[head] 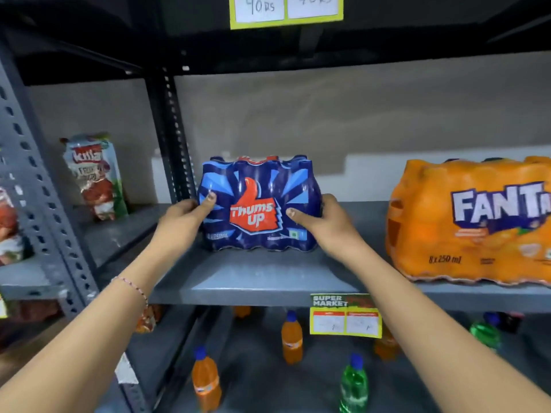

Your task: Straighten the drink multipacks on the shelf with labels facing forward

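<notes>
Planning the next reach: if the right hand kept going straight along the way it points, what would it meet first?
The right hand already grips the blue cola pack, pointing up-left and inward, so the pack itself blocks it. Past it, probably the back wall; depth is unclear.

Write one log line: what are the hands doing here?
left hand: holds blue pack | right hand: holds blue pack | label: faces front | orange pack: untouched

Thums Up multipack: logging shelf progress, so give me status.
Left hand and right hand grip the sides of the Thums Up multipack. Pack upright on shelf, label forward. Fanta multipack well clear to the right.
</notes>
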Available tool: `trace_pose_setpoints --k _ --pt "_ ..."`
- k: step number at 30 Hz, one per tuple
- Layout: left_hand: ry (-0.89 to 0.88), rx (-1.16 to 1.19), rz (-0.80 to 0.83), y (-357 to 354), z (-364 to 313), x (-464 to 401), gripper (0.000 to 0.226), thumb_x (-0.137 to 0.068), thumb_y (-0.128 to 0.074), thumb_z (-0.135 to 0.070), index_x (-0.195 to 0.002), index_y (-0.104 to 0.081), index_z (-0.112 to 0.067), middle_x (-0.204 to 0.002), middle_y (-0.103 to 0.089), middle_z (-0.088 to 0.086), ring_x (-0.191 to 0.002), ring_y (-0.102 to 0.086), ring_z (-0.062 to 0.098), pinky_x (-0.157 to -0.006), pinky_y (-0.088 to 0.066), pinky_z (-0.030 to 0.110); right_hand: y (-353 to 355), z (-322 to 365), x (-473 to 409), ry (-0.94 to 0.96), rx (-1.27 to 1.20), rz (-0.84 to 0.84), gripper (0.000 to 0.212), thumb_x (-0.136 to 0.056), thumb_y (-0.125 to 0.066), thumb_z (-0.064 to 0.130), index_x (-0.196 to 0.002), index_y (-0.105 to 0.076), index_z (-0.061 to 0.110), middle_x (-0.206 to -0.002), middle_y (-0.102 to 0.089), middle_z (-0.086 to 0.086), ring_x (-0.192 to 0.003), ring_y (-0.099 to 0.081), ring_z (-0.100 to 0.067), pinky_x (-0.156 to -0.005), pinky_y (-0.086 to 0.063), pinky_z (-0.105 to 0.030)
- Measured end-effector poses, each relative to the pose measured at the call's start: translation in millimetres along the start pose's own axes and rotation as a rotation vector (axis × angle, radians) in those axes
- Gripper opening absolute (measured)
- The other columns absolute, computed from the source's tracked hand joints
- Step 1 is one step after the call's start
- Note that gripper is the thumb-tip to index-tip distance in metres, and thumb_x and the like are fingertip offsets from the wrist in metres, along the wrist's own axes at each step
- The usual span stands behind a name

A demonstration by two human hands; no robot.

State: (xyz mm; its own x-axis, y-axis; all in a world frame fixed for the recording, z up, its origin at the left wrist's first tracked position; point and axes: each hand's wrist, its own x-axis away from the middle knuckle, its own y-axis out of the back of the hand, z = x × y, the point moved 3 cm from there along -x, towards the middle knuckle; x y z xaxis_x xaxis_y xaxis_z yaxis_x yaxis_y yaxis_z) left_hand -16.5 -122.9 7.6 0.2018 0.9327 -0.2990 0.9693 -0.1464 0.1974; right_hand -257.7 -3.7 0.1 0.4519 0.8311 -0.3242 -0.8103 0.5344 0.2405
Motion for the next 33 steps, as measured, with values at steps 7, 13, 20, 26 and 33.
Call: trace_pose_setpoints --k 7,13,20,26,33 --pt "-0.081 -0.111 0.010 -10.8 -7.3 28.0 0.051 -0.083 -0.059 -0.065 -0.100 -0.071 -0.019 -0.103 -0.076 -0.002 -0.096 -0.072 0.018 -0.086 -0.058 0.042 27.4 3.3 33.6 0.038 0.081 -0.039 0.043 -0.088 -0.074 0.040 -0.120 -0.048 0.029 -0.100 -0.061 0.020 -0.084 -0.062 0.000 -0.064 -0.050 -0.012" --pt "-0.105 -0.135 0.036 -19.4 -17.4 56.1 0.052 -0.084 -0.058 -0.065 -0.099 -0.071 -0.017 -0.097 -0.077 -0.005 -0.091 -0.073 0.014 -0.083 -0.058 0.042 48.3 2.0 62.1 0.059 0.109 -0.097 0.051 -0.086 -0.074 0.044 -0.128 -0.055 0.021 -0.112 -0.064 0.010 -0.091 -0.062 -0.002 -0.072 -0.051 -0.018" --pt "-0.097 -0.097 0.035 -25.4 -24.5 75.9 0.052 -0.087 -0.056 -0.061 -0.106 -0.066 -0.014 -0.101 -0.074 -0.008 -0.094 -0.070 0.010 -0.068 -0.053 0.027 58.8 0.7 80.2 0.051 0.137 -0.121 0.040 -0.087 -0.070 0.048 -0.115 -0.050 0.027 -0.098 -0.059 0.023 -0.085 -0.060 0.004 -0.064 -0.050 -0.014" --pt "-0.095 -0.067 0.007 -29.2 -22.3 79.9 0.051 -0.087 -0.054 -0.062 -0.102 -0.064 -0.015 -0.099 -0.073 -0.008 -0.090 -0.069 0.009 -0.064 -0.049 0.024 55.7 2.5 84.6 0.064 0.119 -0.149 0.038 -0.088 -0.070 0.046 -0.114 -0.049 0.027 -0.098 -0.059 0.023 -0.086 -0.062 0.003 -0.067 -0.053 -0.016" --pt "-0.272 -0.178 -0.317 -48.2 -27.1 106.5 0.053 -0.097 -0.053 -0.044 -0.137 -0.047 -0.010 -0.135 -0.054 0.008 -0.123 -0.055 0.022 -0.093 -0.047 0.029 70.3 -9.5 110.3 0.218 -0.003 -0.235 0.039 -0.094 -0.070 0.028 -0.129 -0.055 0.024 -0.119 -0.064 0.015 -0.112 -0.063 0.002 -0.093 -0.056 -0.021"
